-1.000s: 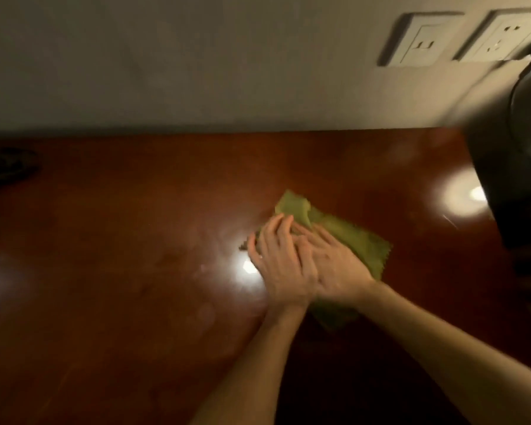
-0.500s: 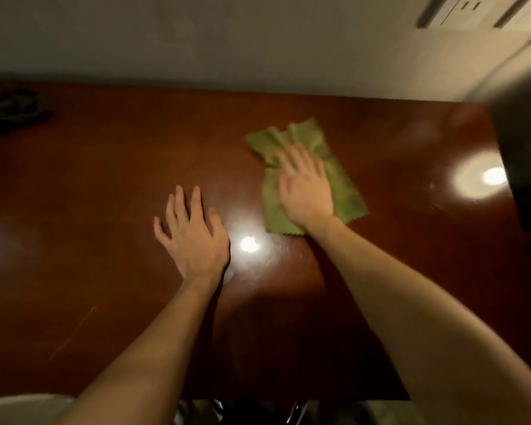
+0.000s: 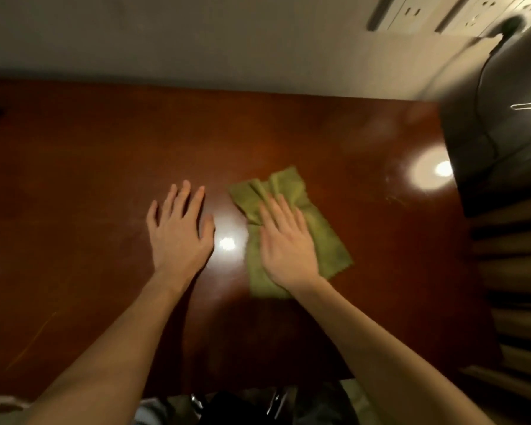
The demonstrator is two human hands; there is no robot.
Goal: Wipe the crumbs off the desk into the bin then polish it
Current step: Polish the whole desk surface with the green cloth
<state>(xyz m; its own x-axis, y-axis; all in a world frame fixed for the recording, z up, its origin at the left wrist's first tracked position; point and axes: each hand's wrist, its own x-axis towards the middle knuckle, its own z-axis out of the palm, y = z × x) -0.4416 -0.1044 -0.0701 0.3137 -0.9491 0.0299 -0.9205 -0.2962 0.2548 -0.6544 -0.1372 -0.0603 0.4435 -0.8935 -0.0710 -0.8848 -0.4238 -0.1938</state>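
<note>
Our green cloth lies right of centre on the desk, its long axis running near to far, under our flat, outstretched right hand, which presses on it. Our left hand rests spread on bare wood just left.

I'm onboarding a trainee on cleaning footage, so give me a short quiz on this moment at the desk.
1. True or false: the left hand lies flat on the bare desk, apart from the cloth.
2. What does the right hand do? A) lies flat on the cloth B) lifts the cloth off the desk C) hangs clear of the cloth
3. Fill in: the cloth's colour is ____.
Key: 1 true; 2 A; 3 green.
</note>
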